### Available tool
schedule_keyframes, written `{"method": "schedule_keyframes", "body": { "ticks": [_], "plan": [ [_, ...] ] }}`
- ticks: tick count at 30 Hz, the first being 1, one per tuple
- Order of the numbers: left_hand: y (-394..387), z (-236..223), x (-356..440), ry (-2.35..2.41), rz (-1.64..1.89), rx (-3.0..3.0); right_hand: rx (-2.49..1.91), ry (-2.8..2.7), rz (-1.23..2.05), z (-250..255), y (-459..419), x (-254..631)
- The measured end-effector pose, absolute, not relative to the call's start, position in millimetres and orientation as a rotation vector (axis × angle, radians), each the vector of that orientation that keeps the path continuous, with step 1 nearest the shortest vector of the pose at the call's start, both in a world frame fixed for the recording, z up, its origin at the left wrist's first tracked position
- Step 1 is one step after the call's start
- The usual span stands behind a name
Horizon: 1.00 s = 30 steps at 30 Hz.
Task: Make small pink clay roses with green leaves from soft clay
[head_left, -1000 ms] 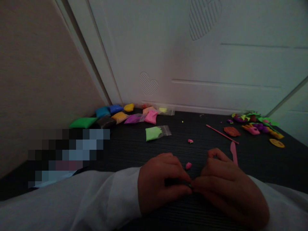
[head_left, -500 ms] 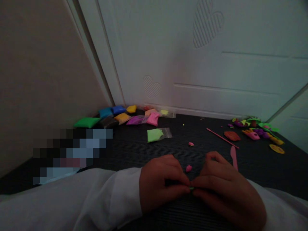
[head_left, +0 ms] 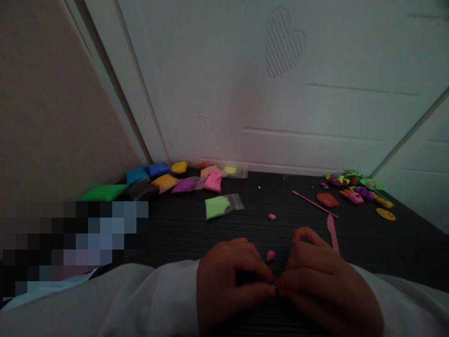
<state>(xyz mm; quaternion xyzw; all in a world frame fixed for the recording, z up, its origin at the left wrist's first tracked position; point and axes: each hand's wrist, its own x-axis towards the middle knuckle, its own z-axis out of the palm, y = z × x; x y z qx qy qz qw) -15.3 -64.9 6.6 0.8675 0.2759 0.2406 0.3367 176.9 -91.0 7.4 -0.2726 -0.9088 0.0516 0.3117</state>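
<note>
My left hand (head_left: 235,281) and my right hand (head_left: 328,283) meet fingertip to fingertip low over the dark table. Both are closed in a pinch on a tiny piece of green modelling clay (head_left: 274,286), mostly hidden by the fingers. Just beyond the fingertips lies a small pink clay bud (head_left: 270,255). A second little pink clay piece (head_left: 271,216), with a bit of green under it, sits farther back. Beside my right hand a pink plastic knife (head_left: 333,233) lies on the table, its near end hidden behind the hand.
An opened bag of light green clay (head_left: 216,207) lies mid-table. Several coloured clay packets (head_left: 164,181) line the back left. A thin pink stick (head_left: 315,204), a flat reddish clay piece (head_left: 327,200) and finished clay shapes (head_left: 365,189) are at right. A white panel (head_left: 224,93) stands behind.
The camera view has shifted, so the table things appear a little farther left and lower. My fingertips have drawn closer together around the green clay, which shows less.
</note>
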Motion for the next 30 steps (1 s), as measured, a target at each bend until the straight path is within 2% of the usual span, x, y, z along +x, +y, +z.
{"method": "schedule_keyframes", "body": {
  "ticks": [7,30],
  "plan": [
    [-63.6,5.9,-15.8,0.704,0.611,2.252,-0.677,-2.356,0.043,6.3,-90.8,174.5],
    [-62.0,11.0,-14.5,0.674,0.542,2.194,-0.733,-2.392,0.08,8.0,-92.3,172.7]
  ]
}}
